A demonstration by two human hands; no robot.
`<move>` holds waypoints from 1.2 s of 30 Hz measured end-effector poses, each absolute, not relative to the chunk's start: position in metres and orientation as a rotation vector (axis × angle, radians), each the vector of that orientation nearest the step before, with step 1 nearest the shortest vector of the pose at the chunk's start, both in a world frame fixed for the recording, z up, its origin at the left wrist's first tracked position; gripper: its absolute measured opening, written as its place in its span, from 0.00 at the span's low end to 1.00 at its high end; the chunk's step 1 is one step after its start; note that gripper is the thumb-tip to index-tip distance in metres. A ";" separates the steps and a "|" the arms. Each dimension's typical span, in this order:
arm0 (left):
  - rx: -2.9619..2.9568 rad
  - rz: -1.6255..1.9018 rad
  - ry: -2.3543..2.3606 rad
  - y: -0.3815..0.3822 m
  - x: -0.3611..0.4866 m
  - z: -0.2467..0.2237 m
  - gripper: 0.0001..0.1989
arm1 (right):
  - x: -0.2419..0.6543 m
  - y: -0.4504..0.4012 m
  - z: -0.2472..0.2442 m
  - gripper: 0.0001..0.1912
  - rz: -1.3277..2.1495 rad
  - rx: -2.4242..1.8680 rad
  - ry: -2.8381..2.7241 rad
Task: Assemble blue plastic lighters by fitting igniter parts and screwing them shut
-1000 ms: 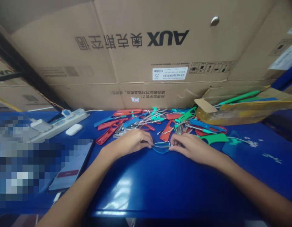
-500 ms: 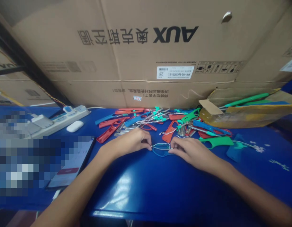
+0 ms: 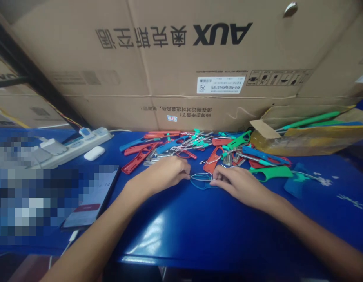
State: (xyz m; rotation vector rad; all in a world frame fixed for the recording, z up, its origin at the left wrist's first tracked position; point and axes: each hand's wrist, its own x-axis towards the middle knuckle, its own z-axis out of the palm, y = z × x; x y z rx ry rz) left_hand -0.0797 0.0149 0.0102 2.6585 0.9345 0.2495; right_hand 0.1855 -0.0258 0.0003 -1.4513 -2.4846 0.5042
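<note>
My left hand (image 3: 171, 172) is closed in a pinch on one end of a thin white wire (image 3: 200, 179). The wire's other end is pinched between the thumb and fingers of my right hand (image 3: 237, 183). Between the two hands, just under the wire, is a blue plastic lighter shell (image 3: 202, 187) with a looped handle, partly hidden by my fingers. Right of my right hand lies a green lighter shell (image 3: 275, 172), and beyond it a blue shell (image 3: 293, 188) with a teal part and a wire.
Behind my hands spreads a pile of red shells (image 3: 140, 160), metal tubes and teal parts with wires. A taped carton (image 3: 311, 143) stands back right before a big cardboard box (image 3: 169, 78). Leftward are a power strip (image 3: 78, 147), a white earbud case (image 3: 94, 153) and a phone (image 3: 90, 203).
My hands keep their pinch on the wire and have barely moved. The whole view has shifted slightly.
</note>
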 end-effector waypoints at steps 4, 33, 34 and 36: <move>2.648 0.232 0.960 0.012 -0.079 0.012 0.07 | 0.185 -0.023 -0.002 0.08 0.496 -1.454 -2.463; 2.524 0.256 0.768 0.027 -0.085 0.009 0.08 | 0.186 -0.022 -0.006 0.09 0.470 -1.448 -2.466; 2.516 0.259 0.770 0.028 -0.085 0.008 0.08 | 0.186 -0.022 -0.006 0.09 0.474 -1.443 -2.463; 2.505 0.259 0.796 0.028 -0.085 0.006 0.08 | 0.187 -0.021 -0.007 0.09 0.488 -1.433 -2.456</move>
